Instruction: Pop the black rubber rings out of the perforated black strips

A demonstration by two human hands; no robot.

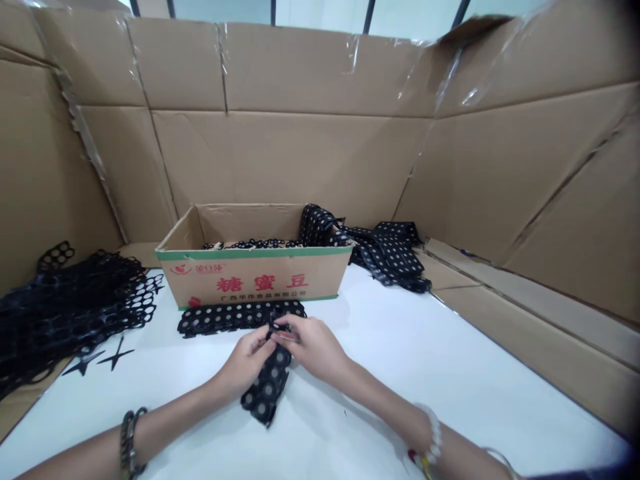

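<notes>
In the head view a black strip with rows of pale round dots (267,387) hangs down from between my two hands, its lower end over the white table. My left hand (247,357) pinches it near its upper end from the left. From the right, my right hand (310,343) has thumb and finger closed at the same upper end, close to the left fingertips. What exactly lies between the fingertips is partly hidden. Just behind my hands, a stack of similar dotted strips (220,319) lies along the front of an open cardboard box (260,273).
Black ring-shaped pieces (260,244) and dotted sheets (317,223) fill part of the box. More dotted strips (387,253) lie at its right. A heap of black ring netting (75,307) and small star-shaped scraps (116,353) sit left. Tall cardboard walls (310,153) surround the table (380,340).
</notes>
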